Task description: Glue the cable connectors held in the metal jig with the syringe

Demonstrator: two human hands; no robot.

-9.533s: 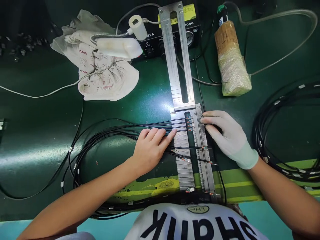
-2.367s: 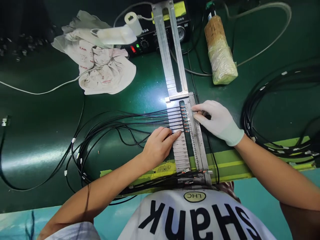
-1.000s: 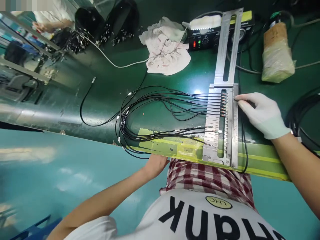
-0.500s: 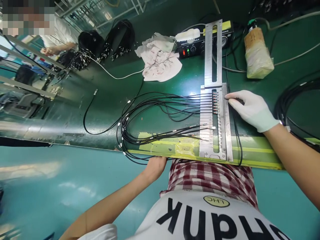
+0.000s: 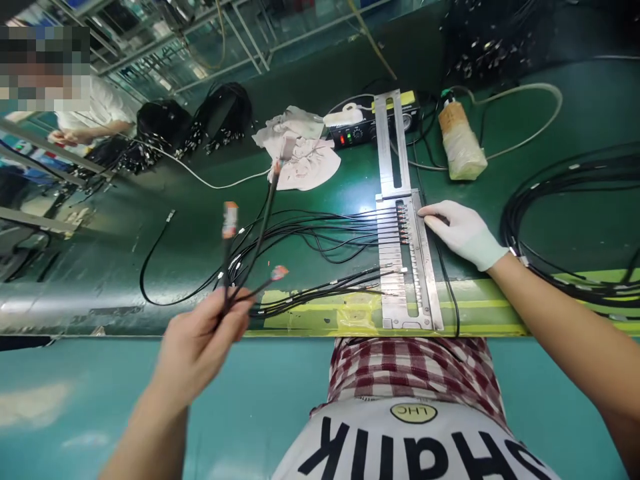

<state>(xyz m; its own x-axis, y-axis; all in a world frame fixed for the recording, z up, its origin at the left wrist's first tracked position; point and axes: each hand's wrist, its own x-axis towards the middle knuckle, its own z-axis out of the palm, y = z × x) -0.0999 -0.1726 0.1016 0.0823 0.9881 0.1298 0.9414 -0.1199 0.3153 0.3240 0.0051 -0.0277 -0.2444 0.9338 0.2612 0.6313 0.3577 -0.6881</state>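
Note:
My bare left hand [image 5: 207, 333] is closed around several black cables [image 5: 265, 223] at the bench's front edge. Their free ends, with orange and whitish tips, stick up from my fist and are partly blurred. My right hand [image 5: 460, 233], in a white glove, pinches the right edge of a slotted metal fixture [image 5: 420, 267] with thumb and forefinger. Thin black wires [image 5: 340, 217] run into the fixture's slots from the left, their stripped ends in a row at its middle. Lower down, more wire ends [image 5: 345, 280] lie loosely across it.
Behind the fixture stands a black control box [image 5: 357, 135] with red and green lights. Left of it lies a crumpled white cloth [image 5: 310, 163]. A wrapped bottle [image 5: 463, 150] and a coil of black cable [image 5: 515, 220] are to the right. A co-worker [image 5: 95, 110] sits far left near cable bundles.
My left hand has risen from below the bench edge and moved left, now showing cables in its grip. My right hand stays at the fixture's edge. The whole view has shifted.

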